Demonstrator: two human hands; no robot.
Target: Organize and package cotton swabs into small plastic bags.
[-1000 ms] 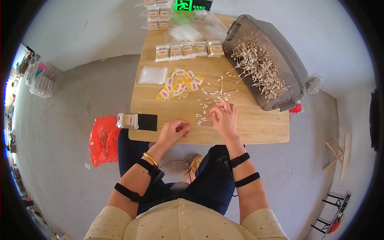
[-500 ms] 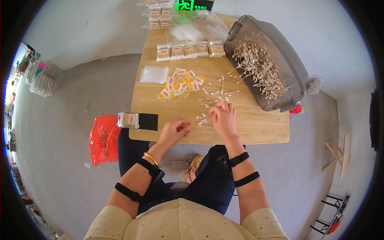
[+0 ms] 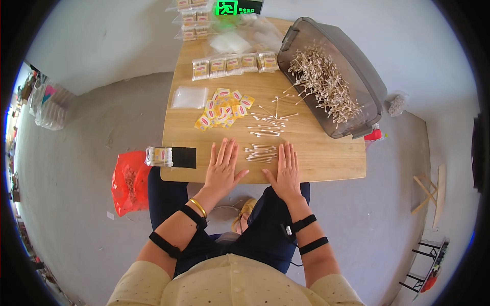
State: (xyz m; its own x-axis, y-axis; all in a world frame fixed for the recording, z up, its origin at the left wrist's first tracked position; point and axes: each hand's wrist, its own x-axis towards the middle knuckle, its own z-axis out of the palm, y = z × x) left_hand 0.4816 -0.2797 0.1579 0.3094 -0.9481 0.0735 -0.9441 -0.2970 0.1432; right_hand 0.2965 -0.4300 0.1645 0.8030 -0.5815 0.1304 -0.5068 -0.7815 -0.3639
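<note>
A small bundle of cotton swabs point(image 3: 262, 153) lies roughly lined up near the table's front edge. My left hand point(image 3: 221, 166) rests flat, left of the bundle, fingers stretched forward and holding nothing. On the other side, my right hand point(image 3: 287, 168) lies flat with straight fingers, its index side close to the swab tips. Beyond the bundle are scattered loose swabs point(image 3: 268, 125). Left of those sits a heap of yellow and white label cards point(image 3: 223, 108). A filled swab packet point(image 3: 160, 156) stands at the left edge beside a black pad point(image 3: 184, 157).
A grey plastic bin point(image 3: 365, 76) tilts at the right, heaped with swabs. Filled packets point(image 3: 233, 66) form a row farther back, with clear bags point(image 3: 189, 97) in front. More packets point(image 3: 189, 19) are stacked at the far left. A red bag point(image 3: 130, 183) is on the floor.
My right hand has let go of the swab bundle and flattened beside it. My left hand has opened from a loose curl and moved forward onto the table. The view has shifted slightly.
</note>
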